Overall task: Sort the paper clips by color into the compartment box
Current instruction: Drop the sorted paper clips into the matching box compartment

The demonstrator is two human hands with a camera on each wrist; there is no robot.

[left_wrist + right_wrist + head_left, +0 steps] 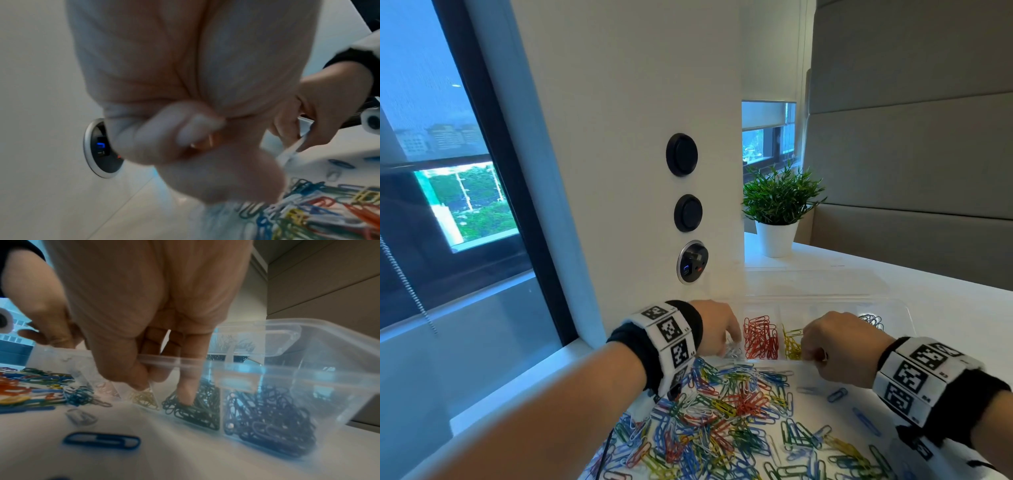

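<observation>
A clear compartment box [893,305] stands behind a loose pile of mixed paper clips [722,411]. From left to right its compartments hold white clips [733,352], red clips [760,337], yellow clips [792,342], green clips [197,412] and blue clips [271,423]. My left hand [729,344] hovers over the white compartment, its fingers curled against the thumb [197,128]. Blur hides whether it pinches anything. My right hand [162,386] grips the box's front wall [236,368], thumb outside. One finger reaches down into the green clips.
A white pillar with round sockets [691,262] rises just behind my left hand. A potted plant [779,205] stands at the back. Single blue clips [101,440] lie on the white table [945,294] near my right wrist. A window is on the left.
</observation>
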